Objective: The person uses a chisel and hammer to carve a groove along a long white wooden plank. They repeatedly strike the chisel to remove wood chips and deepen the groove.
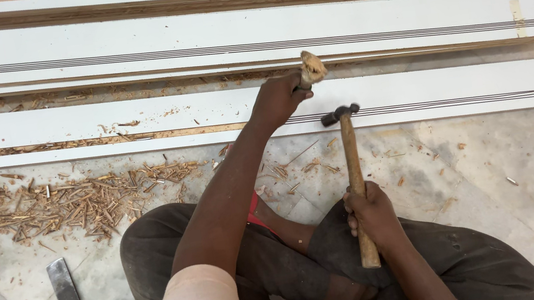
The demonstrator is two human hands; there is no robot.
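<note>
My left hand [277, 99] keeps a closed grip on a chisel [310, 69], its worn wooden butt upward, set against the white grooved board [135, 120] on the floor. My right hand [370, 216] grips the hammer [354, 179] low on its wooden handle, head just beside the chisel. A second chisel [69, 299] lies on the floor near wood chips [63, 201].

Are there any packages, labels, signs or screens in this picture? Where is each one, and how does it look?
None in view. There are only long white boards with dark grooves, wood chips on the marble floor, a spare steel chisel, and the hands: the left grips a wooden-handled chisel, the right a wooden-handled hammer.
</note>
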